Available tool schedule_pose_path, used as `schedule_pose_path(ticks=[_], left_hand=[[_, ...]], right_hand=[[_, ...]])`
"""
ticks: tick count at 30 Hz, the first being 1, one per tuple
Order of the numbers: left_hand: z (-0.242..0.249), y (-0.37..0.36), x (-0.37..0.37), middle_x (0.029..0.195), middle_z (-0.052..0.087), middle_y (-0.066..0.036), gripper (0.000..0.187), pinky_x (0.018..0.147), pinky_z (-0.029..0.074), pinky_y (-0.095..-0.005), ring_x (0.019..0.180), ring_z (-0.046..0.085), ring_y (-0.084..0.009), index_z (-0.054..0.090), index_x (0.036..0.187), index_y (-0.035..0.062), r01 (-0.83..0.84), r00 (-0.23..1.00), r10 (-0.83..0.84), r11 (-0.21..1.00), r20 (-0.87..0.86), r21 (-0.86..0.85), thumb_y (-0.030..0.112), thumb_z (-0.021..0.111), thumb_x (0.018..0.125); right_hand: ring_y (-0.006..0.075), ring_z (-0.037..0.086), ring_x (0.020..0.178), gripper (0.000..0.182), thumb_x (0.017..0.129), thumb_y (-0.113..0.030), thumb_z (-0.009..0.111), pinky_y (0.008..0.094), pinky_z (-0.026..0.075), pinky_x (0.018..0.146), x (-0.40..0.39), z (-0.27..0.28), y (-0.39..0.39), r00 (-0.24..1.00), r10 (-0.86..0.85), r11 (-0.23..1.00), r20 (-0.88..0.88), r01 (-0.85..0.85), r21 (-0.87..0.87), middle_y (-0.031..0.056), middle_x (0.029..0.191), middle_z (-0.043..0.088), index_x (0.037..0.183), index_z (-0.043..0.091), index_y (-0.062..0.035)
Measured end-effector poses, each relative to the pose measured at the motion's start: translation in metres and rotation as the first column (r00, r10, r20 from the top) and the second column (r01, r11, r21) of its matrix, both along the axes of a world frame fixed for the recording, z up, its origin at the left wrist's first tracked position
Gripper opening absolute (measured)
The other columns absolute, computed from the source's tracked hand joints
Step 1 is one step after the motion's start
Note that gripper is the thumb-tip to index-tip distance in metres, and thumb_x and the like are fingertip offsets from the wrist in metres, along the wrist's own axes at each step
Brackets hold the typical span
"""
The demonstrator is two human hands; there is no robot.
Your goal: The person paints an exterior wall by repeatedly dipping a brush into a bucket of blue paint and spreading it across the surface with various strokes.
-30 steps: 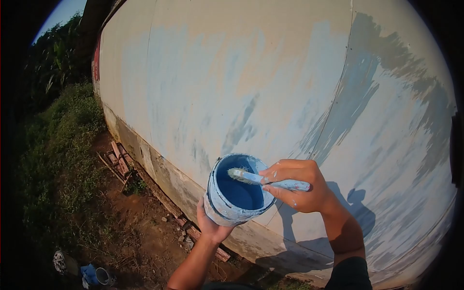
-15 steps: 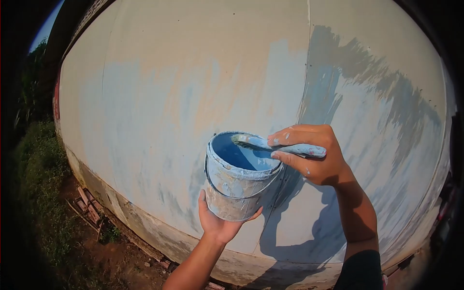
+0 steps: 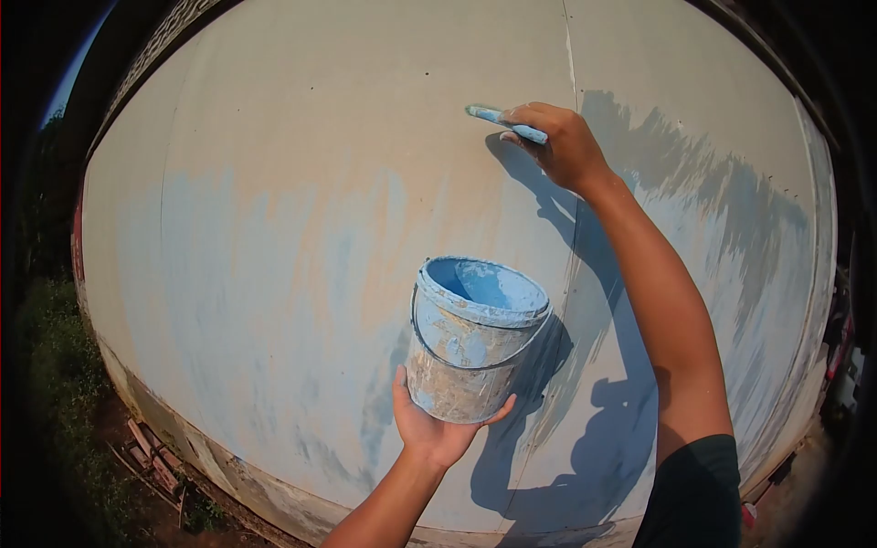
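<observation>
My left hand (image 3: 446,437) supports a paint bucket (image 3: 466,352) from below, its palm under the base and its fingers and thumb round the lower sides. Blue paint coats the bucket's inside and rim, and splashes mark its outer wall. Up and to the right, my right hand (image 3: 555,144) is closed round the handle of a paintbrush (image 3: 512,125) smeared with light blue. The bristle end points left, close over a beige part of the wall (image 3: 365,119). Lower down, the wall carries streaky light blue paint.
A vertical panel seam (image 3: 572,64) runs down the wall, with darker wet-looking strokes (image 3: 731,192) to its right. Grass (image 3: 64,365) and broken bricks (image 3: 153,461) lie at the wall's foot on the left. Shadows of my arms and the bucket fall on the wall.
My right hand has lifted the paintbrush from the bucket's mouth up to the bare upper wall. The bucket stays in my left hand, slightly more to the right in view.
</observation>
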State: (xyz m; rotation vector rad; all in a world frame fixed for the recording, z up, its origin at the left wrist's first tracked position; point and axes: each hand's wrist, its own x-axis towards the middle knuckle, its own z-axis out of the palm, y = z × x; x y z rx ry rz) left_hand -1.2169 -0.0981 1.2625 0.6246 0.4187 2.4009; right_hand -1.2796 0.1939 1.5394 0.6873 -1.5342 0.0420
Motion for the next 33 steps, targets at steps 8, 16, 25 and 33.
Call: schedule_pose_path(ticks=[8, 16, 25, 33], left_hand=[[-0.023, -0.017, -0.012, 0.179, 0.015, -0.018, 0.087, 0.119, 0.027, -0.0806, 0.161, 0.025, -0.0469, 0.017, 0.174, 0.0247, 0.019, 0.998, -0.023, 0.998, 0.054, 0.059, 0.074, 0.020, 0.102], [-0.029, -0.034, -0.020, 0.179, 0.014, -0.019, 0.091, 0.117, 0.027, -0.0827, 0.160, 0.025, -0.0498, 0.015, 0.174, 0.0250, -0.012, 0.992, 0.002, 0.997, 0.130, 0.073, 0.077, 0.018, 0.100], [-0.027, -0.031, -0.013, 0.178, 0.018, -0.018, 0.087, 0.114, 0.027, -0.0839, 0.160, 0.025, -0.0460, 0.019, 0.173, 0.0260, -0.051, 0.991, 0.040, 0.996, 0.131, 0.080, 0.074, 0.027, 0.101], [-0.027, -0.025, -0.011, 0.179, 0.017, -0.018, 0.087, 0.115, 0.025, -0.0837, 0.161, 0.024, -0.0456, 0.019, 0.174, 0.0255, -0.061, 0.991, 0.051, 0.995, 0.120, 0.075, 0.073, 0.029, 0.101]], right_hand=[[0.0303, 0.076, 0.093, 0.027, 0.078, -0.003, 0.083, 0.0422, 0.063, 0.081, -0.068, -0.002, -0.005, 0.934, -0.353, 0.925, -0.045, 0.356, 0.130, 0.0087, 0.100, 0.075, 0.103, 0.076, -0.0116], [0.0360, 0.075, 0.087, 0.019, 0.091, -0.017, 0.078, 0.0416, 0.058, 0.084, -0.006, 0.006, -0.038, 0.819, 0.157, 0.967, 0.552, -0.013, -0.255, 0.0218, 0.094, 0.078, 0.100, 0.081, -0.0005], [0.0340, 0.076, 0.091, 0.015, 0.092, -0.010, 0.077, 0.0422, 0.061, 0.084, -0.023, 0.119, 0.059, 0.940, -0.342, 0.937, 0.017, 0.342, -0.078, 0.0148, 0.101, 0.079, 0.106, 0.079, -0.0059], [0.0342, 0.072, 0.085, 0.008, 0.090, -0.011, 0.078, 0.0430, 0.059, 0.079, -0.006, -0.007, -0.010, 0.915, -0.014, 0.997, 0.404, -0.016, 0.070, 0.0175, 0.089, 0.075, 0.091, 0.077, -0.0038]])
